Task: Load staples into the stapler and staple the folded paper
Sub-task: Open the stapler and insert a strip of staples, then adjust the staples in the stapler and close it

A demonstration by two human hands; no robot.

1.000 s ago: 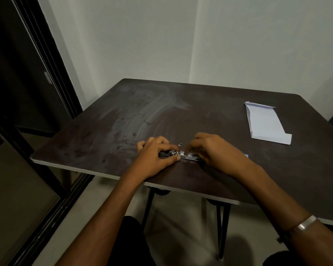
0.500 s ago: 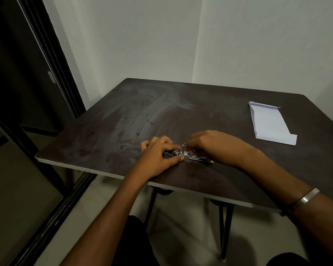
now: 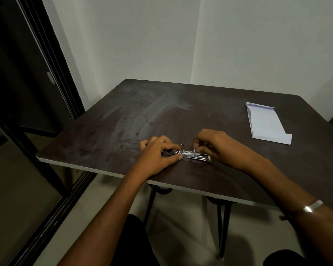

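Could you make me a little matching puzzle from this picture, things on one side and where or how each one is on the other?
Things:
1. stapler
2. folded paper
3. left hand
4. bracelet

Descriptions:
A. on the right wrist
B. lying alone at the table's far right
C. gripping the stapler's dark end
D. lying opened near the front edge, between both hands

Pairs: 1-D, 2-B, 3-C, 4-A

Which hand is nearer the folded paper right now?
Right. The right hand works at the stapler, on the side toward the folded paper but well short of it. The left hand grips the stapler's other end, farther away.
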